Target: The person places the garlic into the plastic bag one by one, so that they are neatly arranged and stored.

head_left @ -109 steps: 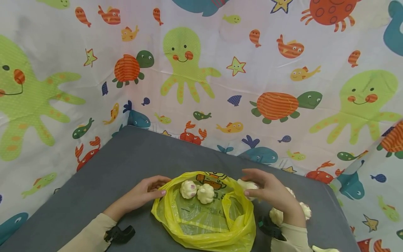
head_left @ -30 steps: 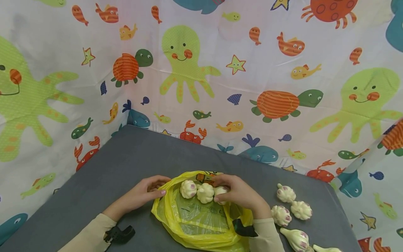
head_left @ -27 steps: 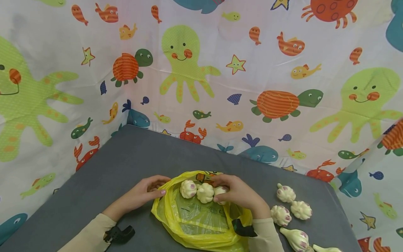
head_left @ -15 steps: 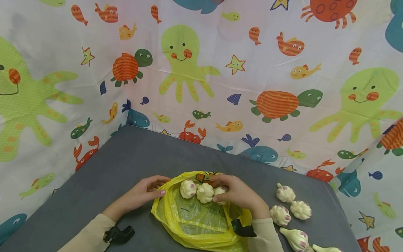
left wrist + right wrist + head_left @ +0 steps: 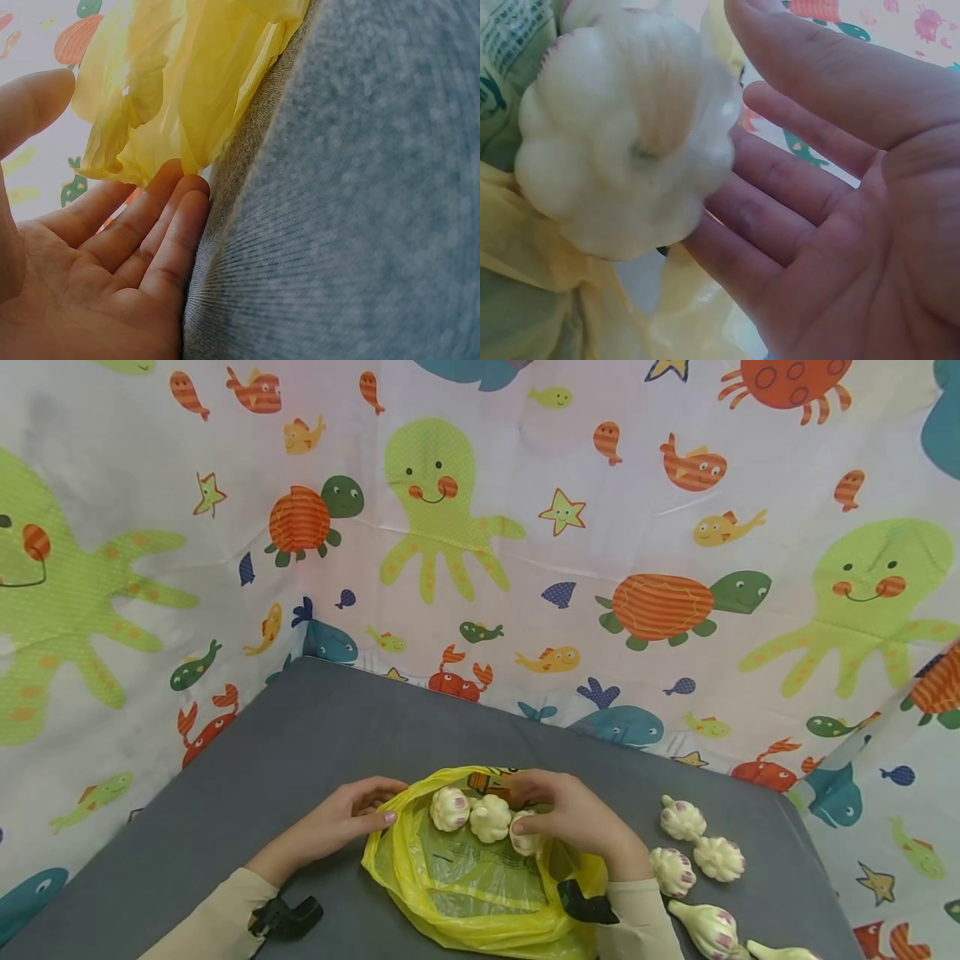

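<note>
A yellow plastic bag point(image 5: 480, 933) lies with its mouth wide, and three garlic bulbs sit in a row inside it. The left bulb point(image 5: 450, 810) and middle bulb point(image 5: 491, 819) lie side by side. At the right end of the row, the third garlic bulb point(image 5: 524, 842) is partly covered by my right hand point(image 5: 577, 817). In the right wrist view that hand's fingers are extended behind the bulb point(image 5: 622, 142), and the thumb stands away from it. My left hand point(image 5: 341, 823) rests at the bag's left rim, relaxed fingers touching the plastic point(image 5: 172, 82) in the left wrist view.
Several more garlic bulbs point(image 5: 719, 859) lie on the dark grey table point(image 5: 375, 718) to the right of the bag, some with stems. A white curtain point(image 5: 495, 585) printed with sea animals hangs behind and beside the table.
My right hand has carried a garlic bulb from the bag's right rim to beside the two others inside. In the last half second its grip on the bulb has loosened. My left hand has stayed put.
</note>
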`<action>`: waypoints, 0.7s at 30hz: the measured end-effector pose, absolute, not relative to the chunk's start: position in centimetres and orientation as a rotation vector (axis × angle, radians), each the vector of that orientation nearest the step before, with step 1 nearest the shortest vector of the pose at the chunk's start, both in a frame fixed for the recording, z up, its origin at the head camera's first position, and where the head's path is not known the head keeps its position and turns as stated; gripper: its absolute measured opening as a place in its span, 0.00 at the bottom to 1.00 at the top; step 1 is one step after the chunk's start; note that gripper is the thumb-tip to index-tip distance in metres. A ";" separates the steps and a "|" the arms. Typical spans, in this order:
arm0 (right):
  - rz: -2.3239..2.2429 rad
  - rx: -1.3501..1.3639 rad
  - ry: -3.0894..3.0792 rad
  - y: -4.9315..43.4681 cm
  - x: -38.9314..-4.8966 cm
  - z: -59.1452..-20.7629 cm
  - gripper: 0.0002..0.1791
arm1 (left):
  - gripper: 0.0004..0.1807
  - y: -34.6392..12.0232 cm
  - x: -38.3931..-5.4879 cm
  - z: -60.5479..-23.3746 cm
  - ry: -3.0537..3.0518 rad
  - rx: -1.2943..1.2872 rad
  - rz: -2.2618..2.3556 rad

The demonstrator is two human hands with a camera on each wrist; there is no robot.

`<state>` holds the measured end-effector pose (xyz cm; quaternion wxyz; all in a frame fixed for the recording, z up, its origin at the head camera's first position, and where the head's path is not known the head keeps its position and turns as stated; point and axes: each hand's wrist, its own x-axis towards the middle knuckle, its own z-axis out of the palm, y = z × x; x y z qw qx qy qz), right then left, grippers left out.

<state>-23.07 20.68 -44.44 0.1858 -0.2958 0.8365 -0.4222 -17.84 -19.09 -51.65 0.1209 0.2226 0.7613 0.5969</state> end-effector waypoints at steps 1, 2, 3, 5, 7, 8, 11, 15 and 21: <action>-1.193 -0.830 2.361 20.8 -23.1 -44.3 0.32 | 0.26 -19.1 -17.8 -51.7 2.224 0.649 1.742; -1.198 -0.824 2.365 21.0 -23.0 -44.2 0.32 | 0.26 -19.1 -17.8 -51.6 2.225 0.649 1.740; -1.204 -0.815 2.369 21.1 -23.0 -44.0 0.32 | 0.26 -19.1 -17.8 -51.6 2.228 0.648 1.738; -1.215 -0.797 2.380 21.4 -22.8 -43.8 0.32 | 0.26 -19.1 -17.8 -51.6 2.230 0.646 1.735; -1.223 -0.781 2.395 21.8 -22.8 -43.5 0.32 | 0.26 -19.1 -17.8 -51.7 2.234 0.644 1.731; -1.228 -0.771 2.403 21.9 -22.7 -43.3 0.33 | 0.26 -19.1 -17.8 -51.7 2.234 0.644 1.731; -1.245 -0.751 2.420 22.5 -22.7 -43.0 0.33 | 0.27 -19.1 -17.8 -51.7 2.236 0.642 1.731; -1.264 -0.739 2.468 23.6 -22.7 -42.5 0.32 | 0.27 -19.0 -17.9 -51.8 2.236 0.634 1.732; -1.290 -0.668 2.581 25.6 -22.5 -41.9 0.30 | 0.27 -19.1 -17.9 -51.8 2.233 0.639 1.734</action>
